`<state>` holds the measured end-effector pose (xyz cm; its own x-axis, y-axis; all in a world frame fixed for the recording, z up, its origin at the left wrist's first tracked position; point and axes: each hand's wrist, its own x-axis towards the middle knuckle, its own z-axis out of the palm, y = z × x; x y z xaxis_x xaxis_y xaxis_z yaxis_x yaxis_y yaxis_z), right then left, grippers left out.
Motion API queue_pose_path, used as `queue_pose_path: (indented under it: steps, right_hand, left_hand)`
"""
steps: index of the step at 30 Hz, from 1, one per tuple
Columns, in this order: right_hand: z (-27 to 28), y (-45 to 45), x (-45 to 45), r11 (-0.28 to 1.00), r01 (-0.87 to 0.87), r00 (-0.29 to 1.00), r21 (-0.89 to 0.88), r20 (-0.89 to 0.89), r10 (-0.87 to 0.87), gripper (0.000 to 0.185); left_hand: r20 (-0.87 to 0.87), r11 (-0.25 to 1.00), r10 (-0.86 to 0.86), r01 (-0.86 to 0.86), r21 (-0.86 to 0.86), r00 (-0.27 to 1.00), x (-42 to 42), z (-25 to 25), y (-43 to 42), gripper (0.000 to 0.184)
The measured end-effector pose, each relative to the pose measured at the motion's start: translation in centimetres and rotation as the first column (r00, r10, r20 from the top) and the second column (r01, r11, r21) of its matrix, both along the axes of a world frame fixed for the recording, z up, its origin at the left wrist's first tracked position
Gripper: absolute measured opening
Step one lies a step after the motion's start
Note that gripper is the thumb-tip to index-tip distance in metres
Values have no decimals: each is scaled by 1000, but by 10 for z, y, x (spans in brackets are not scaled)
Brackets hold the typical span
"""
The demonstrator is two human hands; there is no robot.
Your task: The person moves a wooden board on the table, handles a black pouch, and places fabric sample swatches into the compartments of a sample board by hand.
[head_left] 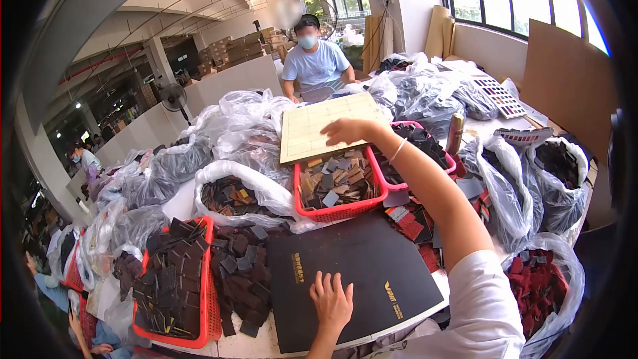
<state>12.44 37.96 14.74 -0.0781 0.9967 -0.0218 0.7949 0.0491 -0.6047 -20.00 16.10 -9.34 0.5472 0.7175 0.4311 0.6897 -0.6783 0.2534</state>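
My left hand [332,299] lies with fingers spread on a large black folder [372,259] with gold lettering, at the table's front. My right arm stretches forward, and my right hand [349,132] is over a cream-coloured board [309,119] marked with a faint grid. Its fingers are extended with nothing held in them; whether they touch the board I cannot tell. The board rests tilted at the back of a red basket [342,211] full of small brown and grey swatches. A second red basket [452,159] of dark swatches sits partly behind my forearm.
At the left stands a red basket [211,292] of dark brown swatches, with a loose heap [242,272] beside it. Plastic bags [246,119] of swatches crowd the table. A bag of red pieces [538,286] is at right. A masked co-worker [316,63] sits opposite.
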Motion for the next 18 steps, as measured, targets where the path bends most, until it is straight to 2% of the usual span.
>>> queue_pose_path:
  steps: [1,2,3,4,5,7,8,9,11,12,13,14,15,17,18]
  right_hand:
    - [1,22,30,946,44,989,320,117,-86,56]
    - [40,-11,17,897,224,956,382,92,-278,60]
    - [20,40,64,834,306,952,460,-132,-277,63]
    - [11,68,95,757,418,905,502,-156,-397,63]
    - [21,63,96,768,451,892,455,-255,-373,63]
    - [25,63,101,785,478,874,394,-300,-382,65]
    - [17,69,100,727,522,852,447,-245,-462,65]
    - [3,81,110,727,499,859,472,-158,-487,64]
    - [0,56,85,825,408,884,391,55,-463,63]
    - [-23,57,80,878,304,950,371,-55,-306,62]
    - [-42,51,68,916,220,975,336,-59,-213,60]
    - [-63,43,56,964,167,984,208,-95,-150,60]
    - [-79,29,41,998,35,994,60,-108,-29,61]
    - [-120,0,9,968,-248,968,-45,-59,245,59]
    - [-145,-10,-2,921,-388,921,-29,19,388,57]
  left_hand:
    - [4,1000,1,-1,-6,1000,0,0,0,44]
    - [10,1000,3,-3,-6,1000,0,-2,0,44]
    - [21,1000,6,-6,-3,1000,0,-3,2,44]
    - [23,1000,7,-7,5,1000,0,-5,2,44]
    - [26,1000,2,-2,4,1000,0,-5,3,45]
    - [9,1000,5,-5,-4,1000,0,-2,3,45]
    - [15,1000,7,-7,-5,1000,2,-2,5,44]
    - [17,1000,7,-6,-11,1000,3,-3,7,44]
    - [11,1000,3,-2,-27,1000,2,-7,5,44]
    - [9,1000,0,0,-30,1000,3,-7,8,44]
    - [3,999,-1,1,-43,1000,3,-4,8,44]
    - [-17,999,4,-4,-51,1000,4,-1,8,44]
    - [-23,998,2,-4,-68,1000,5,2,8,43]
    - [-33,996,5,-8,-90,999,5,3,8,43]
    - [-32,995,2,-6,-97,999,5,1,9,44]
